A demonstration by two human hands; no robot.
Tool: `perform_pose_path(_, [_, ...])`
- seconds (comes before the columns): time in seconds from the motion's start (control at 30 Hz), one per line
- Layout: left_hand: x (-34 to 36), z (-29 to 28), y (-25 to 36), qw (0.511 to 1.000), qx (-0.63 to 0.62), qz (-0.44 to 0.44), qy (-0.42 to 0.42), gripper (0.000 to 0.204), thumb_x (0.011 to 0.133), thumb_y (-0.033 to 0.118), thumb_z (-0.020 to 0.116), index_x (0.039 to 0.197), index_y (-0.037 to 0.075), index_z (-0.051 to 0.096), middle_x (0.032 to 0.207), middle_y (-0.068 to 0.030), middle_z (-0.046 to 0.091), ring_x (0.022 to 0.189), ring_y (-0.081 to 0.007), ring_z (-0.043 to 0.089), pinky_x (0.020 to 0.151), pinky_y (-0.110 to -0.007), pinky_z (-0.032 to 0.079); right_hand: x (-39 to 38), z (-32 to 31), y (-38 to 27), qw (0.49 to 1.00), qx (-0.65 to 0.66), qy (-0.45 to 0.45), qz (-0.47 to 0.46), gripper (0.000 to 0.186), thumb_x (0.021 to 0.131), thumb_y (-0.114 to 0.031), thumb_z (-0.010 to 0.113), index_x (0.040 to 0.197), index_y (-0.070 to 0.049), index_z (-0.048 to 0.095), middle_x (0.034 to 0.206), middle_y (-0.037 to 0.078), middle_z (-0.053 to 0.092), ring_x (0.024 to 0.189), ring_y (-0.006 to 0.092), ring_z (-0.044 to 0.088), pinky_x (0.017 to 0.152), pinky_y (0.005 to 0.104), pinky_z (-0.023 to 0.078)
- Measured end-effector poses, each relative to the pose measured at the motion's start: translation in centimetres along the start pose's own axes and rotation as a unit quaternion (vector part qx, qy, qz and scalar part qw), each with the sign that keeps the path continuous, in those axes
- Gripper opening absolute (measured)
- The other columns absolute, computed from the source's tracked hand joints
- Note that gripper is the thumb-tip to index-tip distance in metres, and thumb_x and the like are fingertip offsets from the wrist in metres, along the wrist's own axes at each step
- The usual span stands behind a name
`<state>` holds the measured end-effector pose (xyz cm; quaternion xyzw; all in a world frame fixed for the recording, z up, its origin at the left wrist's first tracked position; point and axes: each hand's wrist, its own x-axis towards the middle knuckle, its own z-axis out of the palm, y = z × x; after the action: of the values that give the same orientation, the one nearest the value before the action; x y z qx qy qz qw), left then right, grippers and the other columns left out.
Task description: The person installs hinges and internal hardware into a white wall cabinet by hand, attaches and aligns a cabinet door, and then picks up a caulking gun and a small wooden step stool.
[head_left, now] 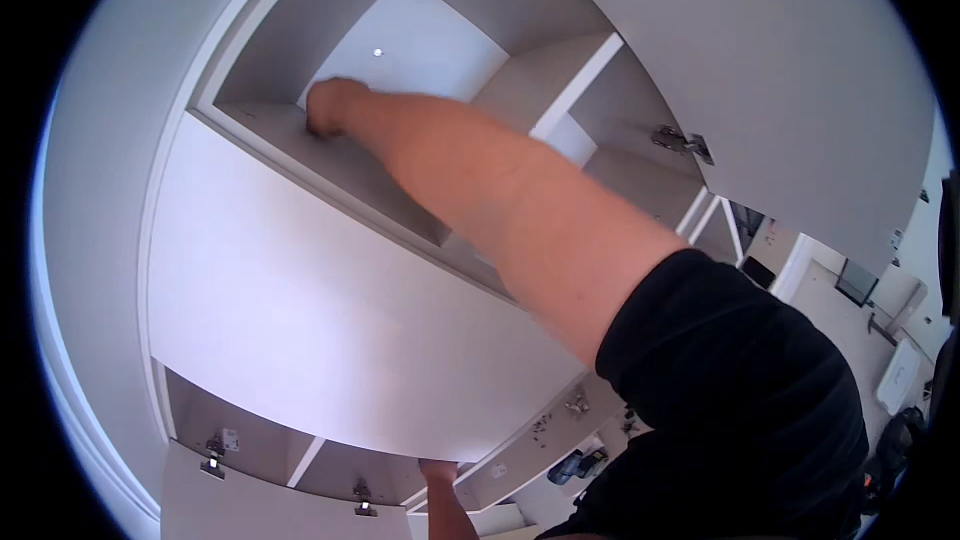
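Note:
My right hand [335, 108] reaches across into the open upper compartment of a grey-white cabinet [265, 60]. It is curled, low at the compartment's left side near its floor, and slightly blurred. Whatever its fingers hold, if anything, is hidden. My left hand [438, 470] is at the lower edge of a large white panel [330, 290], which spans the cabinet front between the upper and lower openings. The panel's edge covers the fingers of that hand, so its grip does not show.
A raised white door [770, 60] hangs at upper right on a metal hinge [682, 142]. Below, a lowered door [270, 495] bears more hinges. Small dark hardware [542, 430] and a blue-black tool [577, 464] lie on surfaces at lower right. A white divider [575, 87] splits the upper compartments.

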<state>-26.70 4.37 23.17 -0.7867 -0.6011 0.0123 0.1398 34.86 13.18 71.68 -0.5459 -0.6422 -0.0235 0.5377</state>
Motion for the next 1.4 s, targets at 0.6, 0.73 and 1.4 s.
perform_pose_path(0.6, [0.7,-0.1,0.4,0.997,0.073,-0.017,-0.014,0.058,0.097,0.045,0.062,0.146,0.015,0.056,0.147,-0.0113,0.058,0.137,-0.0325,0.053,0.115,-0.047,0.041,10.2,5.6,3.4,0.99,0.006,-0.021,-0.136,0.041,0.089,-0.017,0.056,0.126,-0.013,0.073,0.128,0.015,0.071,0.115,0.0325,0.068,0.097,0.0467,0.053])
perform_pose_path(0.73, [-2.3,0.5,-0.6,0.998,-0.011,-0.047,-0.041,0.058,0.097,0.046,0.062,0.147,0.017,0.055,0.149,-0.0108,0.057,0.138,-0.0318,0.052,0.115,-0.047,0.042,10.1,8.6,3.5,0.985,-0.013,-0.094,-0.143,0.051,0.088,-0.015,0.054,0.137,-0.017,0.066,0.136,0.013,0.067,0.122,0.0318,0.065,0.103,0.0456,0.051])
perform_pose_path(1.4, [1.7,-0.8,2.3,0.999,-0.011,0.006,0.039,0.06,0.097,0.048,0.058,0.149,0.019,0.053,0.153,-0.0083,0.053,0.144,-0.0309,0.046,0.117,-0.051,0.038,12.1,6.3,5.8,0.96,-0.128,-0.085,-0.232,0.073,0.086,-0.012,0.06,0.157,-0.016,0.045,0.151,0.018,0.055,0.137,0.0354,0.054,0.113,0.0456,0.043])
